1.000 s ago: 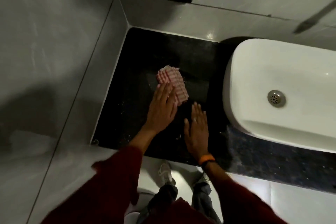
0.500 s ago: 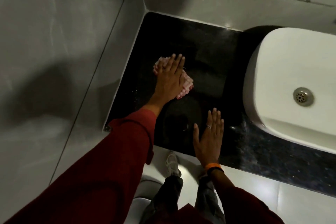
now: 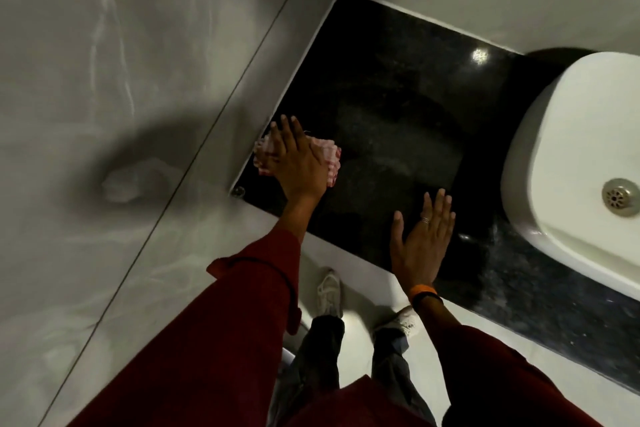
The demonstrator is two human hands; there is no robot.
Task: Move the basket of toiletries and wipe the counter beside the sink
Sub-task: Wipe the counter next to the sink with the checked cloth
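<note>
A folded pink-and-white checked cloth [image 3: 330, 159] lies on the black stone counter [image 3: 408, 97] at its near left corner, against the grey wall. My left hand [image 3: 298, 163] presses flat on top of the cloth with fingers stretched out. Flat on the counter near its front edge rests my right hand [image 3: 420, 239], fingers spread, holding nothing; it wears a ring and an orange wristband. The basket of toiletries is not in view.
A white basin [image 3: 568, 156] with a metal drain [image 3: 620, 197] sits on the counter at the right. Grey tiled walls [image 3: 138, 62] close the counter's left and back sides. My shoes stand on the pale floor [image 3: 360, 274] below the counter edge.
My left hand has slid the cloth from the middle of the counter toward the near left corner by the wall. My right hand stays flat near the front edge.
</note>
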